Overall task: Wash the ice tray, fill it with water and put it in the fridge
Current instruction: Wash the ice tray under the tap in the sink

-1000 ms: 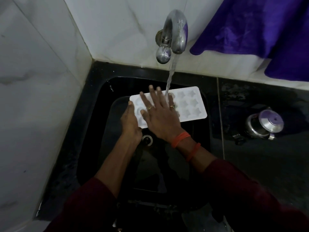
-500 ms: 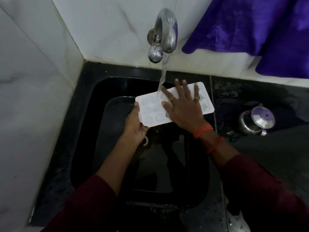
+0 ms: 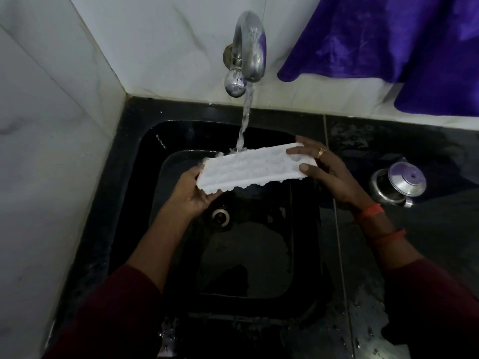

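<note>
1. The white plastic ice tray with moulded cells (image 3: pixel 254 169) is held in the air over the black sink basin (image 3: pixel 259 255), above the steel drain (image 3: pixel 220 216). Its long axis runs left to right, and the right end sits a little farther away and higher.
2. The tray is tipped so that its near side wall and the bumps of the cell bottoms show. Its top face is seen at a shallow angle.
3. The left hand (image 3: pixel 191 193) grips the left short end, with its fingers curled underneath.
4. The right hand (image 3: pixel 326 172) pinches the right short end, with its thumb on the near edge and its fingers over the top.
5. The water stream (image 3: pixel 245 120) from the curved chrome tap (image 3: pixel 248 47) strikes the far long edge, nearer the left hand than the right.
6. I judge that filling depends on levelling the long axis and sliding the cells under the stream.
7. Half a second ago the right hand lay flat across the tray's top, which faced the camera more squarely. It has since moved to the end, and the tray has tilted.
8. A lidded steel pot (image 3: pixel 399 182) stands on the dark counter (image 3: pixel 414 242) well to the right, and a purple cloth (image 3: pixel 388 42) hangs above it.
</note>
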The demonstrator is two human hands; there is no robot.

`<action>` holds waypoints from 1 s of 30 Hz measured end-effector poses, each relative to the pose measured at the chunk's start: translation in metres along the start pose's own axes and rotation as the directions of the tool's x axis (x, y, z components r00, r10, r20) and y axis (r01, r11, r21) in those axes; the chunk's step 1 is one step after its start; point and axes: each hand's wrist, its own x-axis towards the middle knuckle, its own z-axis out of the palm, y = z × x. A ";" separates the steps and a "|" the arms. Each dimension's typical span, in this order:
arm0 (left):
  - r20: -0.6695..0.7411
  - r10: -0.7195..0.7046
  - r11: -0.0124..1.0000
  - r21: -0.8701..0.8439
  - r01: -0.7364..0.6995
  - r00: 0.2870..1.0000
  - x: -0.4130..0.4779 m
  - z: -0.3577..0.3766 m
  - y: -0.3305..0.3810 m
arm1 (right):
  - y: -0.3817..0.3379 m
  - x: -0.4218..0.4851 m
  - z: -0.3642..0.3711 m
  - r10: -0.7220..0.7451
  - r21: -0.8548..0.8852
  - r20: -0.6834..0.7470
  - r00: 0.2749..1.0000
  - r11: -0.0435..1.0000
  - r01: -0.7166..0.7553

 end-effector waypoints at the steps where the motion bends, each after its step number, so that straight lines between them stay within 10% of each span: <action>1: -0.019 -0.021 1.000 0.000 0.021 1.000 0.000 -0.004 0.003 | 0.003 -0.001 0.002 -0.005 0.026 0.021 1.000 1.000 0.004; 11: -0.077 -0.160 0.949 0.261 0.175 0.984 0.006 -0.034 0.016 | 0.005 0.021 0.044 0.136 -0.094 -0.152 0.979 0.984 -0.152; 18: -0.275 0.134 0.692 0.713 0.108 0.952 0.014 -0.047 0.014 | 0.006 0.040 0.072 0.235 -0.154 -0.243 0.941 0.948 -0.277; 30: -0.482 0.348 0.826 0.564 -0.019 0.804 0.022 -0.116 0.025 | -0.011 0.066 0.129 0.461 -0.151 -0.033 0.887 0.875 -0.460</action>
